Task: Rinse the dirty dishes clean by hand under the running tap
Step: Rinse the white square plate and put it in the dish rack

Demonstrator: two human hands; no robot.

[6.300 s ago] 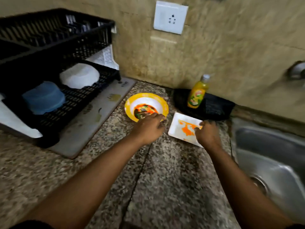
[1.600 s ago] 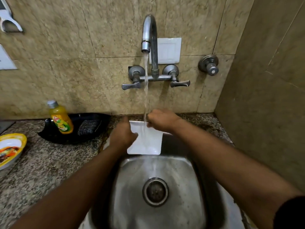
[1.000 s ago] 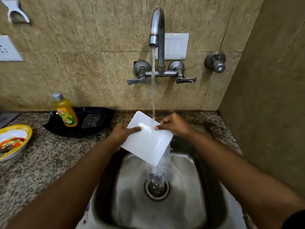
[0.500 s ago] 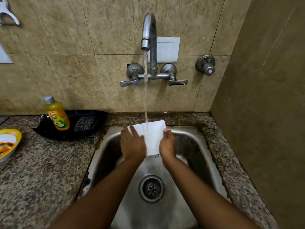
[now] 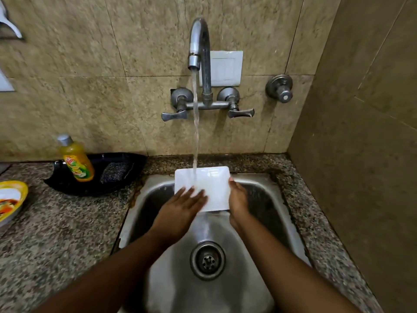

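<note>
A white rectangular plate is held over the steel sink, under the stream from the wall tap. Water strikes its upper left part. My right hand grips the plate's right edge. My left hand lies flat on the plate's lower left face, fingers spread and blurred. No food stains show on the plate's visible face. A yellow-rimmed bowl with orange food residue sits at the left edge on the counter.
A yellow dish-soap bottle and a steel scrubber rest in a black tray left of the sink. The speckled granite counter surrounds the basin. A tiled side wall closes the right. The drain lies below my hands.
The plate has tilted flatter and its face now spreads wider under the stream. My left hand has slid onto its face with fingers spread. My right hand keeps its hold.
</note>
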